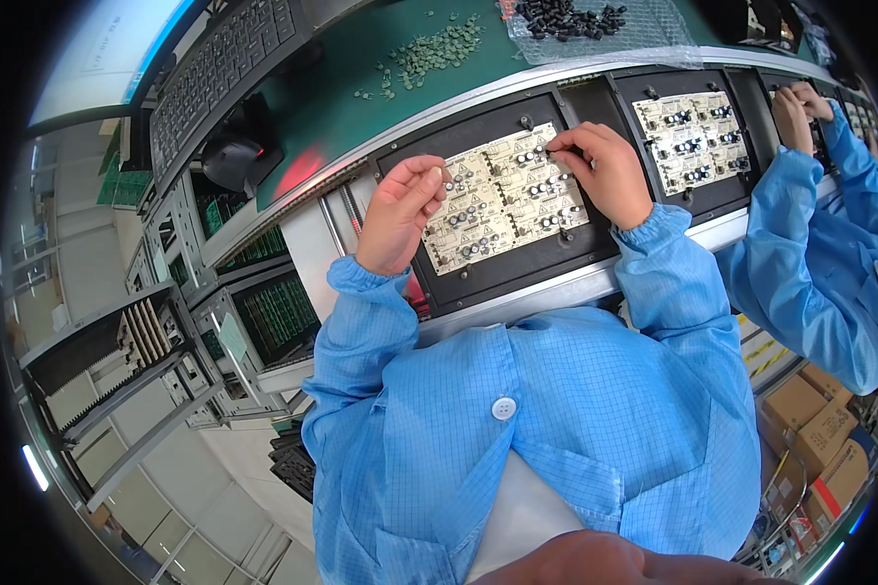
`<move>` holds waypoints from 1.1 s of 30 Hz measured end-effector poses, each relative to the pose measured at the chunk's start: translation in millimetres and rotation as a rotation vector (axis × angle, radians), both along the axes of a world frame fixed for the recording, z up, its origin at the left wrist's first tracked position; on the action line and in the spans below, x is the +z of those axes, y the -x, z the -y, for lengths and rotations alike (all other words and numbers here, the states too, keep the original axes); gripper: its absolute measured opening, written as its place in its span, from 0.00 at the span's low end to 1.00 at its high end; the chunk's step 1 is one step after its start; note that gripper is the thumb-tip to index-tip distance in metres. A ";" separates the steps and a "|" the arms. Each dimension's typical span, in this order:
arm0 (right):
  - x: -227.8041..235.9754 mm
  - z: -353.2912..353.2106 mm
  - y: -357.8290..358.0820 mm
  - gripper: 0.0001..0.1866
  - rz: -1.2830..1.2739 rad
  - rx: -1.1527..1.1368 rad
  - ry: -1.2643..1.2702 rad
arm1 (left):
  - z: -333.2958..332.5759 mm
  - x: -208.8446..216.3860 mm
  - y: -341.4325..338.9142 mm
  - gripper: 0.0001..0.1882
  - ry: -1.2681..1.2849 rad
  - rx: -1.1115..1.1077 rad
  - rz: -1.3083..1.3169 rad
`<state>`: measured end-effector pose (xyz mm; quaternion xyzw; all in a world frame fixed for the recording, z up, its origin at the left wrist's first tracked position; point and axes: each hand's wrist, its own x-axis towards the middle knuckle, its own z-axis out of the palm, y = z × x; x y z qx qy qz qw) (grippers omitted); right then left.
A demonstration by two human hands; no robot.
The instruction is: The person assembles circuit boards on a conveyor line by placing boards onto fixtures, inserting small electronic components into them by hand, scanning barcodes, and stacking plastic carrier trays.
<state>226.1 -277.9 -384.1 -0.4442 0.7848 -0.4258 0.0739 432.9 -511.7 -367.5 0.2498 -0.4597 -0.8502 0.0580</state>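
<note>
A cream circuit board panel (502,207) lies in a black carrier tray (546,265) in front of me, populated with several small dark and silvery parts. My left hand (403,212) is over the panel's upper left corner, thumb and fingertips pinched together. Across the panel, my right hand (607,174) reaches to the upper right edge, its thumb and index finger closed near a part there. Whatever either pinch holds is too small or hidden to make out. Blue sleeves cover both forearms.
Beyond the rail (400,146), green disc-shaped components (434,54) are scattered on a green mat (346,97). Black cylindrical parts (566,19) lie on bubble wrap (624,44). A second panel (691,141) sits to the right, beside a co-worker's hands (795,112). Left are a mouse (229,161) and keyboard (219,83).
</note>
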 end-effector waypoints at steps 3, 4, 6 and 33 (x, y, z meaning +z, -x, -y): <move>0.5 -1.0 3.9 0.09 0.034 0.029 0.008 | -2.7 -1.9 -2.6 0.12 0.017 -0.018 0.005; 0.4 -1.8 5.0 0.09 0.032 0.028 0.005 | -4.5 -1.5 -3.4 0.12 0.034 -0.019 0.016; -0.8 -1.6 7.9 0.08 0.056 0.042 -0.019 | -7.7 1.5 -4.7 0.11 0.068 -0.033 0.035; -0.4 -11.0 14.3 0.20 1.090 -0.205 0.258 | -67.2 -7.9 23.1 0.07 1.524 -0.144 -0.138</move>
